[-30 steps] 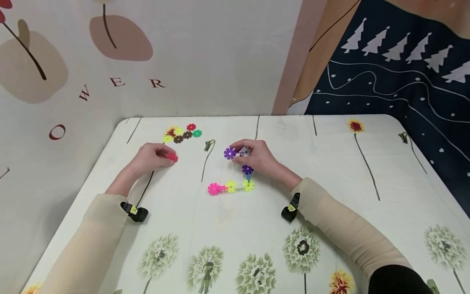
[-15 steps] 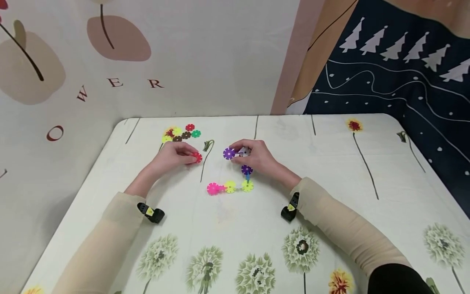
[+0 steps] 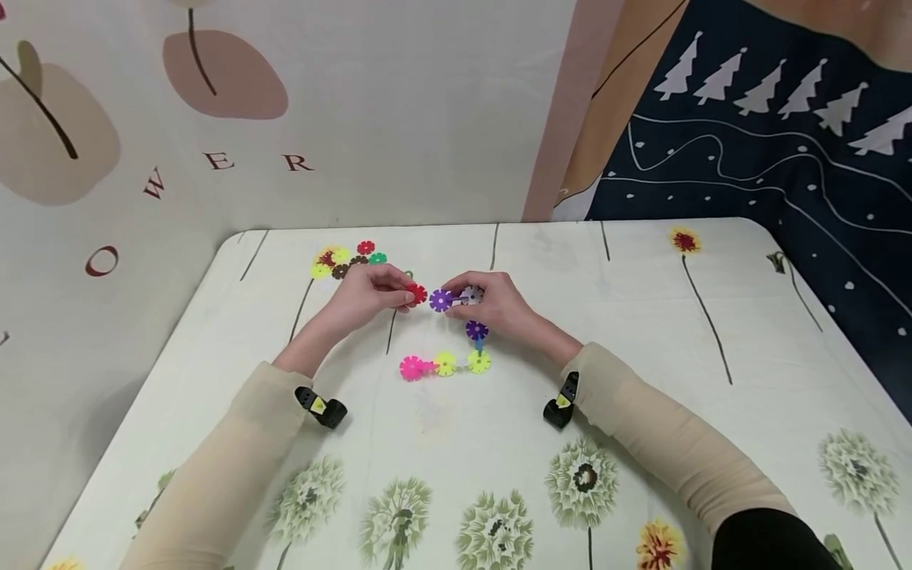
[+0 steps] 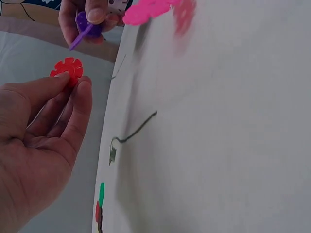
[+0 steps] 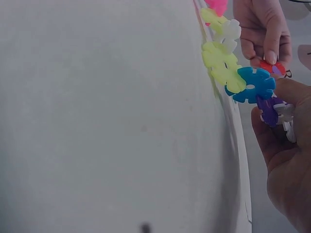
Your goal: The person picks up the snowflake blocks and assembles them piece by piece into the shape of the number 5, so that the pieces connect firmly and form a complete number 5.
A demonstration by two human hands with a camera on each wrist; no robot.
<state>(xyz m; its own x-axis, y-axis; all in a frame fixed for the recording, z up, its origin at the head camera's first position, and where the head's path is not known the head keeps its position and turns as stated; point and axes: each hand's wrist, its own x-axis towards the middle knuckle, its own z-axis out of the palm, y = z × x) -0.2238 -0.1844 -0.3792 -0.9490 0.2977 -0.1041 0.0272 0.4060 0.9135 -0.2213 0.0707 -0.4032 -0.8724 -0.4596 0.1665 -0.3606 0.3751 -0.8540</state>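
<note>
My left hand (image 3: 370,295) pinches a red notched plastic disc (image 4: 69,69) between thumb and fingers. My right hand (image 3: 499,305) grips the end of a chain of interlocking discs, with a purple disc (image 3: 440,300) sticking out past its fingertips. The red disc is close beside that purple one in the head view. From the right hand the chain runs through a white disc (image 3: 472,295), another purple disc (image 3: 476,330), a blue disc (image 5: 252,86), yellow-green discs (image 5: 221,60) and a pink disc (image 3: 412,368). My right fingers partly hide the white disc.
A small group of loose discs lies at the back left of the table, with a green disc (image 3: 378,258), a red one (image 3: 366,247), brown and yellow ones. The tablecloth (image 3: 435,443) is printed with flowers. A fabric wall (image 3: 399,119) stands behind the table.
My left hand has moved right with the red disc, from the left side of the table to right beside the purple disc. The right hand and the chain have stayed almost still.
</note>
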